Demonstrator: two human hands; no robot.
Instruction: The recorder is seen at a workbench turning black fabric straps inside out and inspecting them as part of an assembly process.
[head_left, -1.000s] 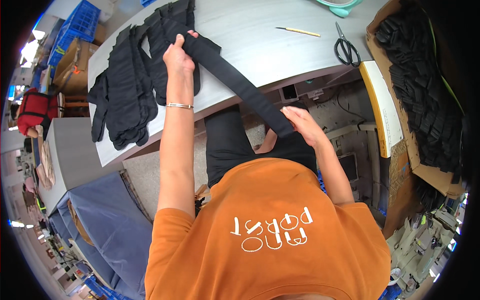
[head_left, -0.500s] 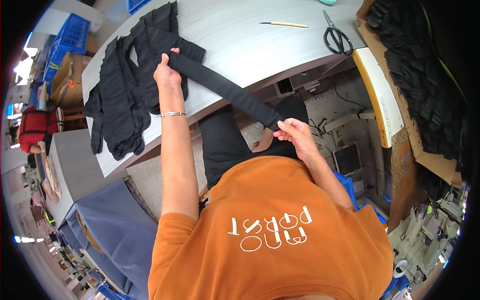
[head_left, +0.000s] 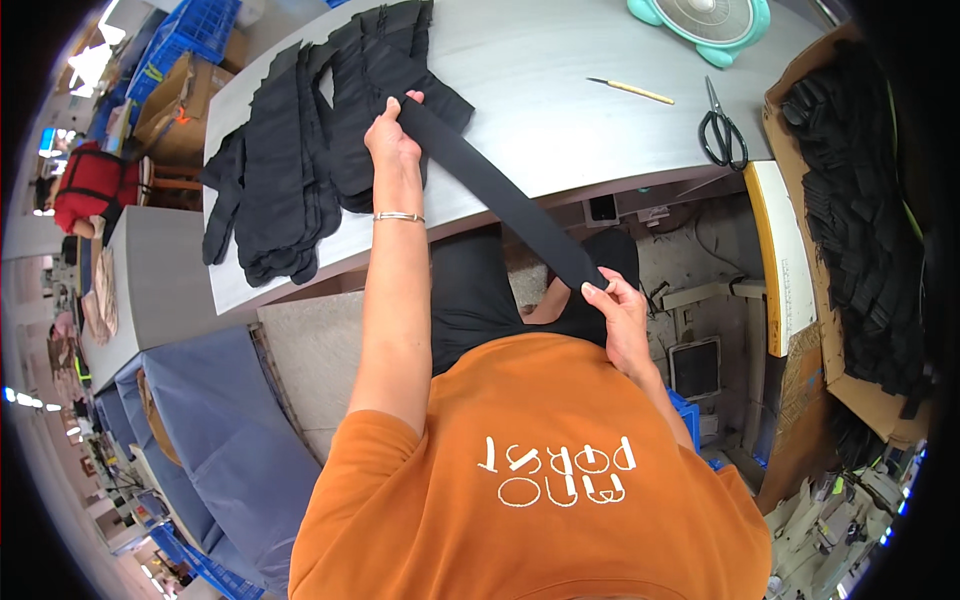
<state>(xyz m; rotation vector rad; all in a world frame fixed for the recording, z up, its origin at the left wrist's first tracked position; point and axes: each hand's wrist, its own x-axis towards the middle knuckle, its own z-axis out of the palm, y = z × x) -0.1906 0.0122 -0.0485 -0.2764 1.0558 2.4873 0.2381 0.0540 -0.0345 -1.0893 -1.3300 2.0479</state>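
Observation:
A long black fabric strip [head_left: 500,195] is stretched taut between my two hands, slanting down from the table's edge toward my lap. My left hand [head_left: 395,135] pinches its far end, close to the heap of black fabric pieces [head_left: 285,165] on the grey table. At the near end, above my right thigh, my right hand [head_left: 622,315] grips the strip between thumb and fingers. The heap lies in overlapping layers on the table's left side.
On the grey table [head_left: 530,90] lie a thin pointed tool with a light handle [head_left: 632,90] and black-handled scissors [head_left: 722,125]. A teal fan [head_left: 705,20] stands at the back. To the right, a cardboard box [head_left: 800,75] holds many black strips [head_left: 860,220].
My view has swung left, so the table things appear further right and the fan shows more. Both hands keep hold of the strip, which now shows a smoother, flatter face.

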